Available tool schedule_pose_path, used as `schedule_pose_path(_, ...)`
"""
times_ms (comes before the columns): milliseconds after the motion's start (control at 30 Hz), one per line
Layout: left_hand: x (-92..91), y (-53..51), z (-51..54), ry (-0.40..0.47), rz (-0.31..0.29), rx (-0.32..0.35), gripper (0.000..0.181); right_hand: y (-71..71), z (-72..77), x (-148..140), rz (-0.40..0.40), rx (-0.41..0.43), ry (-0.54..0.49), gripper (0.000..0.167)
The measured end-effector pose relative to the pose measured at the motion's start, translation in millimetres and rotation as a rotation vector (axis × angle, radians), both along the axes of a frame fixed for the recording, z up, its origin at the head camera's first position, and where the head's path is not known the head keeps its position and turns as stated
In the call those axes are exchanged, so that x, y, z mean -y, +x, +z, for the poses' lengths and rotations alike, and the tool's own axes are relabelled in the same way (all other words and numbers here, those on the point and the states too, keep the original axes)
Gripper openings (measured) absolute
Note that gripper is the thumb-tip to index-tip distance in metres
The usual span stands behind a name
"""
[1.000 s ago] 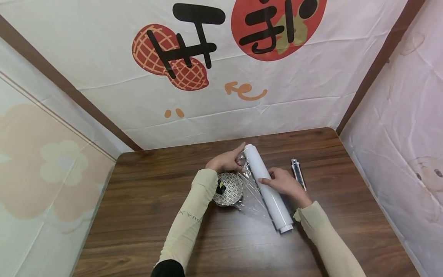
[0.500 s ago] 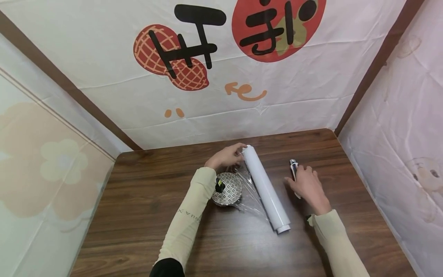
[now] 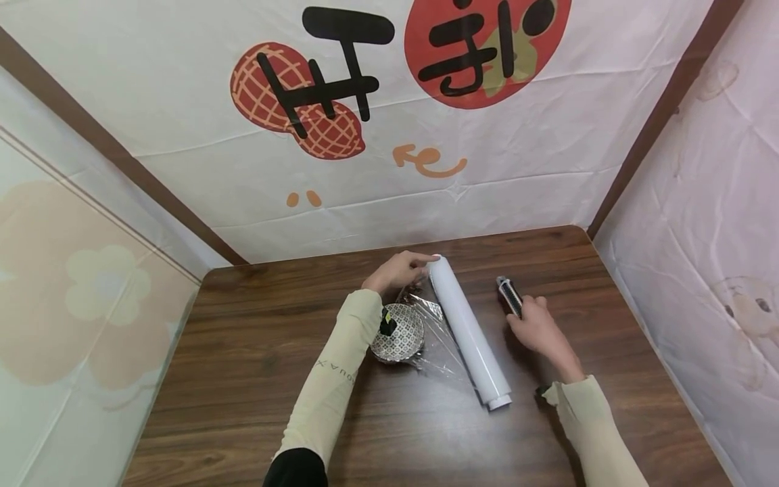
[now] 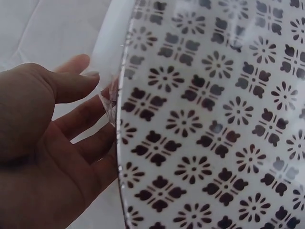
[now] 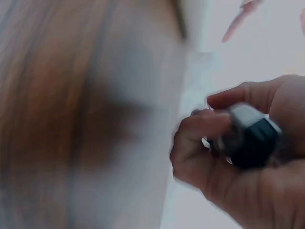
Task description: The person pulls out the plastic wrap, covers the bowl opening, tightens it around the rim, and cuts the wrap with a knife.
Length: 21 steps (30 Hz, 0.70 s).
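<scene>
My left hand (image 3: 395, 272) is at the far end of a white roll of cling film (image 3: 468, 328), a fingertip touching that end. In the left wrist view, the fingers of the left hand (image 4: 52, 129) are loosely spread beside a dish (image 4: 200, 119) with a dark floral pattern. Clear film (image 3: 444, 358) stretches between the roll and this small round dish (image 3: 398, 335), with glossy reflections over the pattern. To the right of the roll, my right hand (image 3: 538, 329) grips a utility knife (image 3: 509, 295), its front end pointing away. The right wrist view is blurred, but shows fingers curled round the knife (image 5: 259, 143).
Everything stands on a dark wooden table (image 3: 274, 379). A white printed cloth (image 3: 389, 216) hangs behind its far edge, with more cloth walls at left and right.
My right hand has left the roll, moved right and picked up the utility knife, which is now tilted and shifted slightly left. The left hand stays by the roll's far end.
</scene>
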<state>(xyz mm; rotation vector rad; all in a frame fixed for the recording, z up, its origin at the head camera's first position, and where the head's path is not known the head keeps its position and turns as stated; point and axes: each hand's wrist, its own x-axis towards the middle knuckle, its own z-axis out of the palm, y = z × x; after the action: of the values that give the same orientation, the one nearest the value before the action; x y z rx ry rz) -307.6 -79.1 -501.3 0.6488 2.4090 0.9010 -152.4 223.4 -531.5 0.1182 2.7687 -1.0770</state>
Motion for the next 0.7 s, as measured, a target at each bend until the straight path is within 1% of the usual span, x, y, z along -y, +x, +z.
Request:
schedule_pose_path(67, -0.9, 0.7, 0.3, -0.005, 0.006, -0.002, 0.045, 0.7, 4.6, 7, 0.001, -0.054, -0.07, 0.038)
schedule_pose_path(133, -1.7, 1.3, 0.8, -0.005, 0.02, -0.006, 0.045, 1.5, 10.4, 14, 0.002, -0.078, -0.155, 0.04)
schedule_pose_path(233, -2.4, 1.5, 0.8, -0.002, 0.038, -0.012, 0.045, 2.3, 20.2, 26, 0.002, -0.069, -0.287, 0.047)
schedule_pose_path(333, -3.0, 1.1, 0.1, -0.007, 0.047, -0.022, 0.044, 2.6, 27.4, 35, 0.013, -0.048, -0.361, 0.051)
schedule_pose_path(400, -3.5, 1.0, -0.3, -0.01, 0.051, -0.02, 0.044, 1.8, 30.6, 39, 0.027, -0.046, -0.377, 0.052)
schedule_pose_path(467, -4.0, 1.1, 0.0, -0.011, 0.055, -0.014, 0.043, 0.9, 32.9, 43, 0.061, -0.045, -0.384, 0.052)
schedule_pose_path(600, -4.4, 1.6, 3.4, -0.008, 0.075, 0.015, 0.044, -2.4, 34.4, 47, 0.178, -0.052, -0.381, 0.059)
schedule_pose_path(700, -3.9, 1.3, 5.3, 0.002, 0.091, 0.049, 0.046, -5.5, 34.1, 50, 0.277, -0.09, -0.338, 0.066)
